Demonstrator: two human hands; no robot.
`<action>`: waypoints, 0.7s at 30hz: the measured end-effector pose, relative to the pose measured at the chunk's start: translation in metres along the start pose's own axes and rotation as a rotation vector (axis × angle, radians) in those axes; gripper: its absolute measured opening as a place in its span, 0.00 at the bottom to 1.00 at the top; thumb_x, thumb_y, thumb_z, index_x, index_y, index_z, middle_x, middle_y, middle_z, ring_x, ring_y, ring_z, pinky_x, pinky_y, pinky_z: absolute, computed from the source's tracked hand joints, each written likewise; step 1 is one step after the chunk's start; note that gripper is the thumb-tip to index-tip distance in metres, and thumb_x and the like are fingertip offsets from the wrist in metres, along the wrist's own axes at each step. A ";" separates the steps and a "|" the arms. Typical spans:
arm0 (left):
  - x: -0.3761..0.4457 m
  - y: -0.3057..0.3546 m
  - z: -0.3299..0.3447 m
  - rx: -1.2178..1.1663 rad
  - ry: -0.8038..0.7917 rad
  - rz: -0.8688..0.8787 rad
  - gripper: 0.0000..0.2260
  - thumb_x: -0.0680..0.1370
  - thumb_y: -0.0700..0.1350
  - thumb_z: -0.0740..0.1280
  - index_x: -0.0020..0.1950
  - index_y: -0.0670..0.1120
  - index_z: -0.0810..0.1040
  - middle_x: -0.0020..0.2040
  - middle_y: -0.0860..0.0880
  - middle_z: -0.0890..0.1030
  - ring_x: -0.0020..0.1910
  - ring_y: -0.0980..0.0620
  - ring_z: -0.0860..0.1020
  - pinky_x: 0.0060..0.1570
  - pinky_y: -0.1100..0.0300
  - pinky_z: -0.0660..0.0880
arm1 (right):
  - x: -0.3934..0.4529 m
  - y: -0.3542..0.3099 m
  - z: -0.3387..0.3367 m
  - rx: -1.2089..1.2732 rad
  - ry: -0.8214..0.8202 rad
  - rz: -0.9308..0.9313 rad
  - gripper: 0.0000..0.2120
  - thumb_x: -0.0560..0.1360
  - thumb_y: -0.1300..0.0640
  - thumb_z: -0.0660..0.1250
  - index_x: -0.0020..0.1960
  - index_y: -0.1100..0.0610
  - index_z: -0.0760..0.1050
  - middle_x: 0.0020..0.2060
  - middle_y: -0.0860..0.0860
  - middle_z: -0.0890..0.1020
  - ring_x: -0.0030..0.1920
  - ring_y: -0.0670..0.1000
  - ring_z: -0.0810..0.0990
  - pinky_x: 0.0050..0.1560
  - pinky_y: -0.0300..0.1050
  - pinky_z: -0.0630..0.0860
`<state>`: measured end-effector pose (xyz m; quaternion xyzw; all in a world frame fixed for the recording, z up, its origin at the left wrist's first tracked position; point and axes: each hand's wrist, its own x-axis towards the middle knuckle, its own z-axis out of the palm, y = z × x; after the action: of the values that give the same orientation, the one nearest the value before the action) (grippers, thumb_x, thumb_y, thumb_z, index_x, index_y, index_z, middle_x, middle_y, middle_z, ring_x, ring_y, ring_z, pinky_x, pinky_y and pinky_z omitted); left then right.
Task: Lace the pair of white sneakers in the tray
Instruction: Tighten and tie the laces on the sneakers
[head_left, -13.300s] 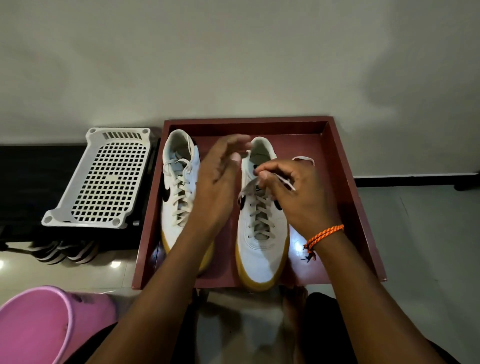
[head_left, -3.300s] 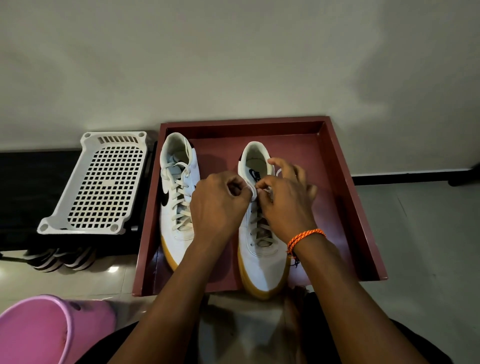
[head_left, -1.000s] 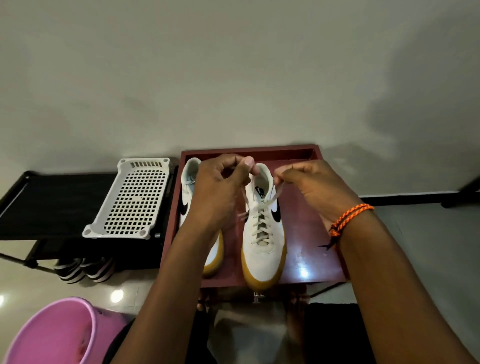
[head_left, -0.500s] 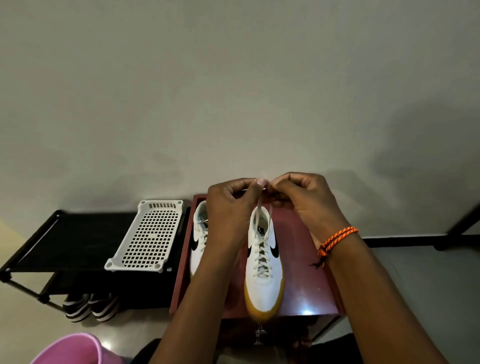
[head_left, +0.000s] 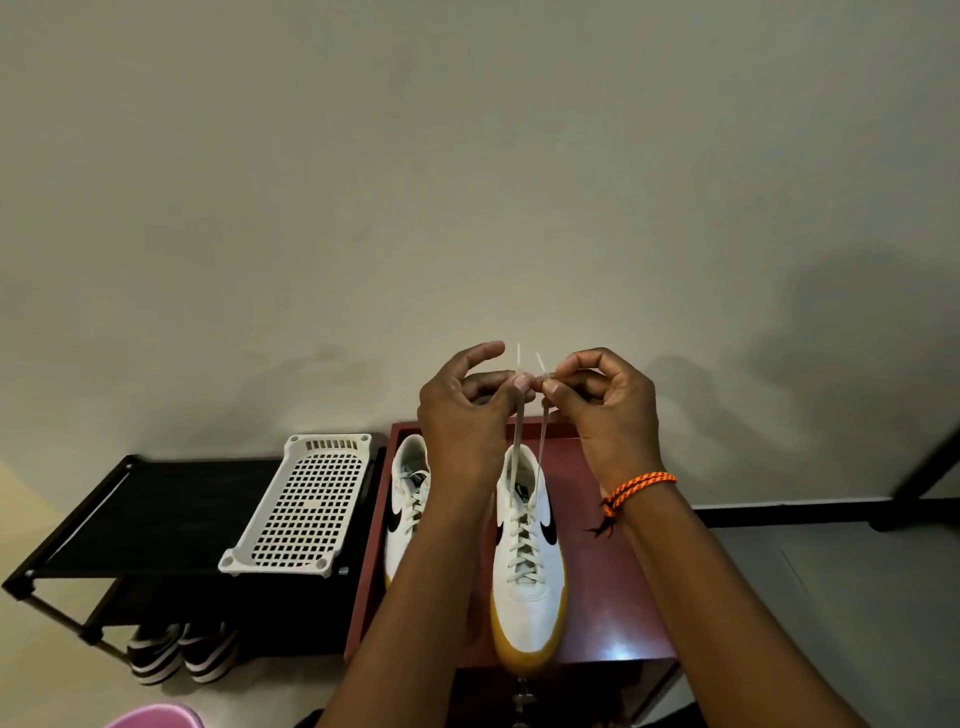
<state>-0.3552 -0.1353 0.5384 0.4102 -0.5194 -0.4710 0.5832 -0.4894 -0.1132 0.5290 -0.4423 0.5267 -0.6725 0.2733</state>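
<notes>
Against a plain beige wall (head_left: 467, 182), both hands' fingers (head_left: 524, 382) pinch lifted cream lace ends (head_left: 540, 447); below them, the white gum-soled sneaker (head_left: 527, 566) looks fully laced, untied.

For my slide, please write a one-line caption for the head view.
Left hand and right hand each pinch a lace end, pulling both up from the right sneaker in the red tray.

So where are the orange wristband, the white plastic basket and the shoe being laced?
orange wristband (head_left: 640, 485): head view, on the braided cord across the wrist.
white plastic basket (head_left: 304, 512): head view, on its gridded face.
right sneaker (head_left: 529, 590): head view, on the white toe panel.
</notes>
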 end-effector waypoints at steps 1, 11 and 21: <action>0.003 -0.001 0.000 -0.019 -0.008 0.004 0.13 0.80 0.35 0.74 0.63 0.48 0.83 0.45 0.45 0.89 0.44 0.47 0.89 0.50 0.52 0.85 | 0.003 0.002 0.000 -0.023 0.000 -0.009 0.07 0.76 0.70 0.73 0.49 0.62 0.77 0.41 0.57 0.88 0.45 0.53 0.89 0.47 0.43 0.83; 0.006 -0.117 -0.016 0.421 -0.158 -0.120 0.17 0.79 0.36 0.60 0.44 0.49 0.88 0.45 0.48 0.87 0.43 0.52 0.82 0.45 0.62 0.75 | -0.009 0.090 -0.022 -0.361 -0.073 0.230 0.19 0.77 0.69 0.64 0.38 0.52 0.87 0.34 0.47 0.85 0.36 0.49 0.81 0.42 0.46 0.76; 0.002 -0.221 -0.019 1.090 -0.411 0.123 0.16 0.81 0.45 0.68 0.69 0.51 0.82 0.70 0.51 0.76 0.63 0.44 0.75 0.60 0.45 0.76 | -0.031 0.200 -0.012 -0.866 -0.185 0.249 0.08 0.82 0.53 0.67 0.57 0.52 0.82 0.58 0.52 0.78 0.61 0.57 0.75 0.58 0.54 0.76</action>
<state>-0.3637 -0.1859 0.3228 0.5204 -0.8120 -0.1708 0.2015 -0.5054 -0.1409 0.3291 -0.5074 0.7816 -0.3102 0.1880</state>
